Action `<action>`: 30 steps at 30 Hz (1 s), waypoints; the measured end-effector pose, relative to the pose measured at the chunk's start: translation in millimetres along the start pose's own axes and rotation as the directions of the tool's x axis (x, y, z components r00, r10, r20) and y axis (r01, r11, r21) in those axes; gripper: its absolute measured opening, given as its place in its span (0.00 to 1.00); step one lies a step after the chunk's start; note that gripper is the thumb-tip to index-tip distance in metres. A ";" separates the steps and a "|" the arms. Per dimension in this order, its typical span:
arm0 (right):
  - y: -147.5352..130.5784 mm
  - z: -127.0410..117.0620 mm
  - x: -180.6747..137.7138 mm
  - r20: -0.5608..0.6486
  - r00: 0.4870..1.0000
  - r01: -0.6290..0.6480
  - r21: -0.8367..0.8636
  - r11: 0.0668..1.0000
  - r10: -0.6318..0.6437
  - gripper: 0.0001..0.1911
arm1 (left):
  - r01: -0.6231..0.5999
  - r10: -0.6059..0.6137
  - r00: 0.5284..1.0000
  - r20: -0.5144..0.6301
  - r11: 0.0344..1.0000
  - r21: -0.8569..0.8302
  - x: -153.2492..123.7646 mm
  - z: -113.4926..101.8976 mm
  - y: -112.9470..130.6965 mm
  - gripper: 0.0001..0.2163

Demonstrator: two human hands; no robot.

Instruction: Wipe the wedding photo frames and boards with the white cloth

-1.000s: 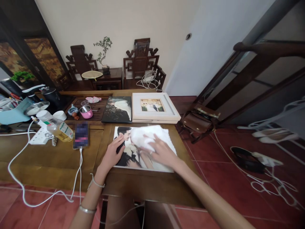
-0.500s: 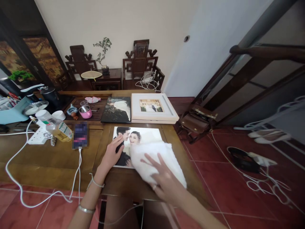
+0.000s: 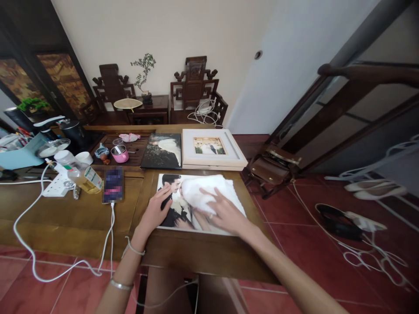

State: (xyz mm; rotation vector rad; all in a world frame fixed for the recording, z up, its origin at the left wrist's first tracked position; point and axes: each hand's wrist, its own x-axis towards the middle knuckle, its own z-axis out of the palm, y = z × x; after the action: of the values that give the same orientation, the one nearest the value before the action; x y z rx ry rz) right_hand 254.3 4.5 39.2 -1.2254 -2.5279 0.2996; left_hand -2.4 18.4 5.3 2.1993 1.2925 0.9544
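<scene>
A photo panel (image 3: pixel 183 213) of a couple lies flat near the table's front edge. Spread over its left side, my left hand (image 3: pixel 159 207) rests flat with fingers stretched out and holds nothing. A folded white cloth (image 3: pixel 199 192) covers the upper middle and right of the panel, hiding one of the faces. My right hand (image 3: pixel 224 211) presses on this cloth and grips part of it, some fingers extended and others curled. Behind the panel are a dark picture panel (image 3: pixel 162 150) and a white-framed picture (image 3: pixel 242 159).
Left on the wooden table (image 3: pixel 78 226) are a phone (image 3: pixel 113 185) with its charging cable, a bottle (image 3: pixel 87 179), a power strip (image 3: pixel 55 185) and a pink cup (image 3: pixel 119 153). A chair with a brown bag (image 3: pixel 268 170) stands to the right.
My right hand and the cloth have moved up and away across the panel, uncovering its lower middle. My left hand stays flat at the left side. The view has shifted slightly.
</scene>
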 end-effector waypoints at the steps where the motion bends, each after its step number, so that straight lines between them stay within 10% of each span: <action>1: 6.4 -0.7 11.2 -0.012 1.000 -0.011 -0.004 1.000 0.011 0.13 | 0.000 0.000 1.000 -0.002 1.000 -0.004 -0.1 0.3 -0.3 0.19; 8: 17.8 6.3 47.6 -0.021 0.998 -0.066 -0.036 0.997 0.065 0.13 | -0.003 0.003 1.000 -0.019 1.000 -0.021 -0.5 1.1 -1.7 0.18; 20: -79.0 5.3 -61.5 0.171 0.977 0.100 0.164 0.981 -0.128 0.09 | 0.035 -0.035 0.999 -0.014 0.999 -0.012 1.3 -0.9 4.9 0.19; 30: -8.7 5.5 36.4 0.039 0.998 -0.056 0.079 0.995 0.053 0.15 | -0.001 0.000 0.999 -0.039 1.000 -0.027 0.1 2.1 -3.1 0.18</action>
State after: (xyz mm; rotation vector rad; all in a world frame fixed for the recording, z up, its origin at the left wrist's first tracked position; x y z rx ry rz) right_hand 224.8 27.7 43.7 -1.2701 -2.4907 0.4359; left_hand -2.6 19.9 1.9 2.1709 1.2893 1.0143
